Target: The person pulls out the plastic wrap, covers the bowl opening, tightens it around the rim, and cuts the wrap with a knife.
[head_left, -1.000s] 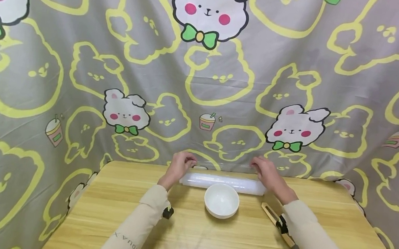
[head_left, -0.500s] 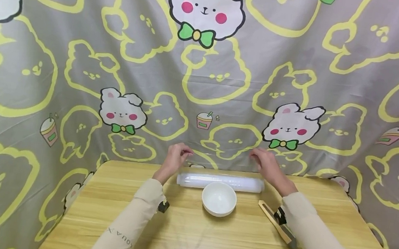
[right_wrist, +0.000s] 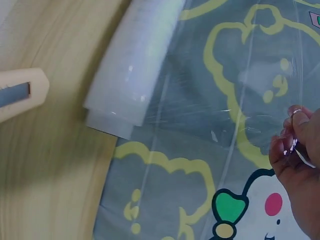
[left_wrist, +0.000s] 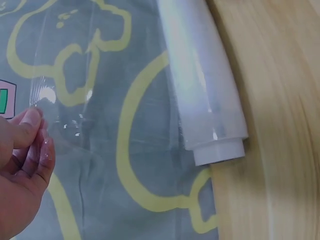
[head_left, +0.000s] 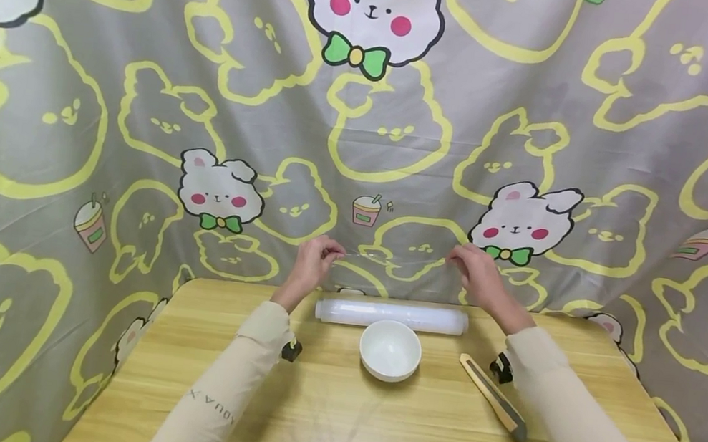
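A roll of cling film [head_left: 392,316] lies across the far edge of the table, with a clear sheet [left_wrist: 70,107] drawn off it. My left hand [head_left: 313,267] pinches one corner of the sheet's free edge between thumb and fingers. At the other corner my right hand [head_left: 477,281] pinches the film, which is bunched and shiny at the fingertips in the right wrist view. The edge stretches nearly straight between both hands, raised above and beyond the roll. In front of the roll's middle stands a white bowl [head_left: 390,352], upright.
A tan and grey utility knife [head_left: 492,398] lies slantwise on the wooden table [head_left: 333,420], right of the bowl and close to the right forearm. Behind the table's far edge hangs a grey curtain [head_left: 399,161] printed with cartoon animals.
Both hands have risen and moved away from the roll, drawing out more film between them. The bowl and knife stay where they were on the table.
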Motion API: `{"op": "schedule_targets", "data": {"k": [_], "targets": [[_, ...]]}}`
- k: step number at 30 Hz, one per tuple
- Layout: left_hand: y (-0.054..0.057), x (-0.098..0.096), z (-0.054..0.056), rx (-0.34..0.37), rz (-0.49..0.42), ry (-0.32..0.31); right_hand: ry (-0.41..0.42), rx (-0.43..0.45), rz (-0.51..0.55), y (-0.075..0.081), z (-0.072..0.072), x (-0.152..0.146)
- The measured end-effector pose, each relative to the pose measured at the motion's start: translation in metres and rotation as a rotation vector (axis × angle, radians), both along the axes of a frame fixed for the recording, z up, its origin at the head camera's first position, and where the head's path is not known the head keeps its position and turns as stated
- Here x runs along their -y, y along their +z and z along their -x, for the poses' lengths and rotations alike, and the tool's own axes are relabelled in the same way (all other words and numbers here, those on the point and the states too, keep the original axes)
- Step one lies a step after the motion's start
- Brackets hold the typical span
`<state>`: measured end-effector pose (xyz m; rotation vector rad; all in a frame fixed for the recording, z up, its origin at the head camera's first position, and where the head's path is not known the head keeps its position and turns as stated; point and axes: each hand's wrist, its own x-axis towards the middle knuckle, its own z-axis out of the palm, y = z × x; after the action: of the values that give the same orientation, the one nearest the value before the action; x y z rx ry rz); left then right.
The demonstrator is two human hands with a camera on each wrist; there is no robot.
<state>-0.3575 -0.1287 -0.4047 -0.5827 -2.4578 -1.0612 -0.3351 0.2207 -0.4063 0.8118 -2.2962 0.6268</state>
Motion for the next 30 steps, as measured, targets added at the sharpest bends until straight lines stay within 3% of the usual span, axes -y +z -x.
{"op": "schedule_targets", "data": {"k": [4,8,22,30], "targets": [[0.007,-0.003,0.0,0.019,-0.027,0.02,-0.004,-0.012,0.003,0.008,0.0,-0.002],[0.013,-0.004,-0.001,-0.007,-0.04,0.036,0.009,-0.029,0.008,0.016,0.0,-0.002],[0.026,-0.007,-0.005,-0.204,-0.077,0.048,-0.006,-0.032,0.041,0.034,-0.002,-0.001],[0.037,-0.007,-0.008,-0.196,-0.115,0.054,-0.004,-0.064,0.06,0.046,-0.002,0.0]]}}
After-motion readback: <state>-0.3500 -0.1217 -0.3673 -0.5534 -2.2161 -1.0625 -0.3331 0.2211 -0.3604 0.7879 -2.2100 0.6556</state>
